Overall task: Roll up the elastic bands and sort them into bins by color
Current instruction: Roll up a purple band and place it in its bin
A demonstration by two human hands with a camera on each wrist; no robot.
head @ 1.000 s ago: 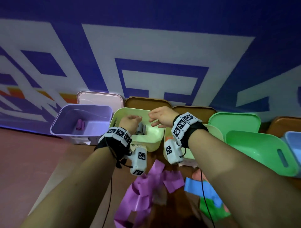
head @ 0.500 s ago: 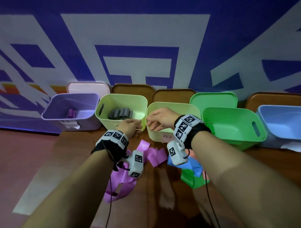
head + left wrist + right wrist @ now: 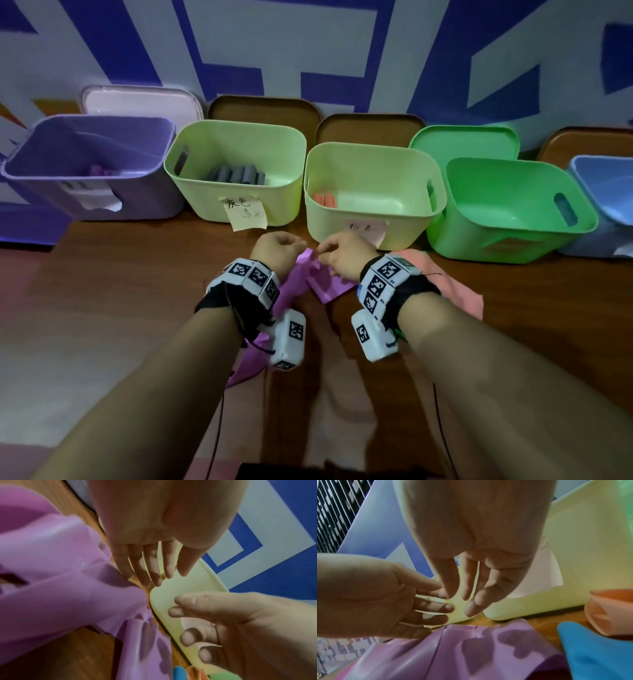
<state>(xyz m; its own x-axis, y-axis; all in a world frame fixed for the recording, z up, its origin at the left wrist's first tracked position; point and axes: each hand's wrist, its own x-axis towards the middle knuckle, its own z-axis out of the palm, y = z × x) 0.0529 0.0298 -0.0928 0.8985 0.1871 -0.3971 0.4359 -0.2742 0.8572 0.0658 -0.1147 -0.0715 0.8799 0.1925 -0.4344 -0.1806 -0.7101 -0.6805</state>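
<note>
A loose purple band (image 3: 320,284) lies crumpled on the wooden table in front of the bins. My left hand (image 3: 279,248) and right hand (image 3: 339,257) hover side by side just over its far end. In the left wrist view the left fingers (image 3: 147,568) are straight above the purple band (image 3: 68,588). In the right wrist view the right fingers (image 3: 467,591) hang relaxed and cast shadows on the purple band (image 3: 488,649). Neither hand holds anything. Grey rolls (image 3: 236,174) lie in a light green bin (image 3: 236,137); a purple roll (image 3: 99,169) lies in the purple bin (image 3: 37,192).
A second pale bin (image 3: 373,226) holds orange rolls (image 3: 325,198). A green bin (image 3: 513,246) and a blue bin (image 3: 603,168) stand to the right. Lids lean on the wall behind. A salmon band (image 3: 455,284) and a blue band (image 3: 590,649) lie near my right hand.
Both hands have drawn back from the light green bin holding the grey rolls. They have come down to the purple band on the table.
</note>
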